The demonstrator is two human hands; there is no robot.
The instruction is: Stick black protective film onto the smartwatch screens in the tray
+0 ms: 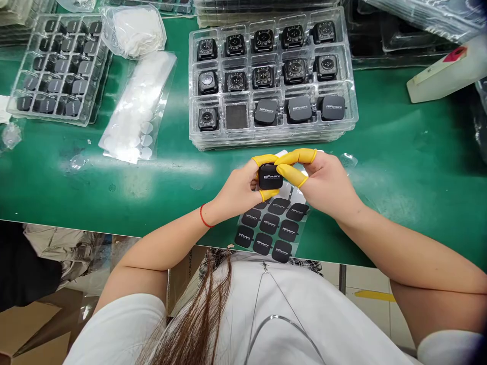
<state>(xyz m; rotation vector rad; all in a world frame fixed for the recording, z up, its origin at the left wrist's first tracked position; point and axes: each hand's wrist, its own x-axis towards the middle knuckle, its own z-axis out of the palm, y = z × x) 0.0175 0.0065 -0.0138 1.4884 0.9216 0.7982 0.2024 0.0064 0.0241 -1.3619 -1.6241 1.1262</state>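
Several dark grey square pieces (57, 66) fill the pockets of a clear plastic tray (49, 114) at far left on the green bench mat (380, 152). Just right of it lie a clear bag of white material (133, 30) and a clear sleeve of white round discs (139, 106). Next comes the left hand (238, 190), a red string around its wrist, its thumb and forefinger in yellow finger cots (264, 160) closed in a pinch on a black square piece (270, 176) printed HiFuture. That piece sits between both hands, over a sheet of matching black squares (270, 225) lying on the mat. The right hand (327, 185) has its yellow-cotted fingertips (291, 175) closed against the piece's right side. Beyond them, a stacked clear tray (272, 137) holds black square devices (293, 71) with round faces, some under black square covers. At far right stands a white plastic container (445, 71) with a red mark.
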